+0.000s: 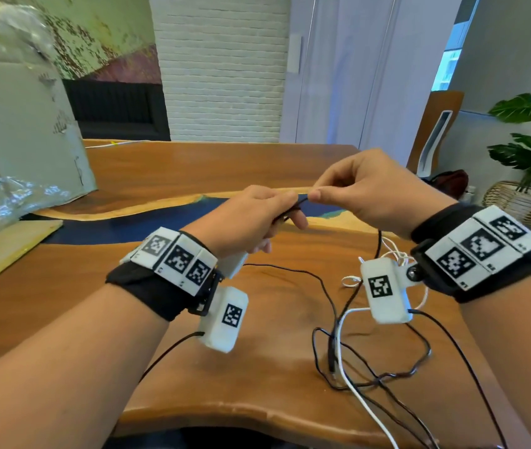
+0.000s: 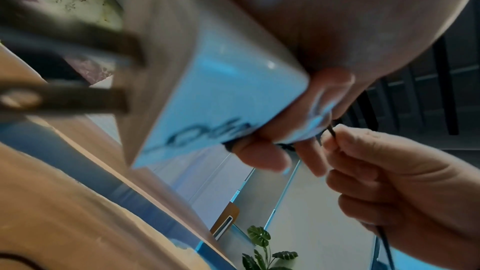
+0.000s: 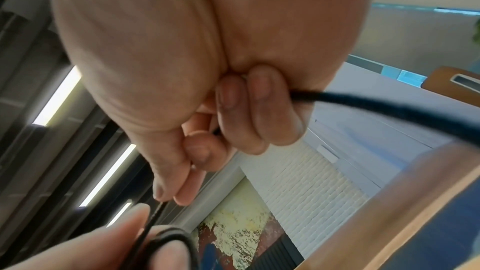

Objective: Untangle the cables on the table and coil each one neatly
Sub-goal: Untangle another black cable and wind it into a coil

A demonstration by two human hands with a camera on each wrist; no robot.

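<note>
Both hands are raised above the wooden table and share one thin black cable. My left hand grips small loops of that cable and also holds a white charger plug with two prongs against its palm. My right hand pinches the cable between thumb and forefinger just right of the left fingertips; the cable also passes under its curled lower fingers and drops to the table. A white cable and dark cables lie tangled on the table at the near right.
A plastic-wrapped cardboard box stands at the left, with a flat yellowish board in front of it. A potted plant stands off the table at the right. The table's near edge runs just below my forearms.
</note>
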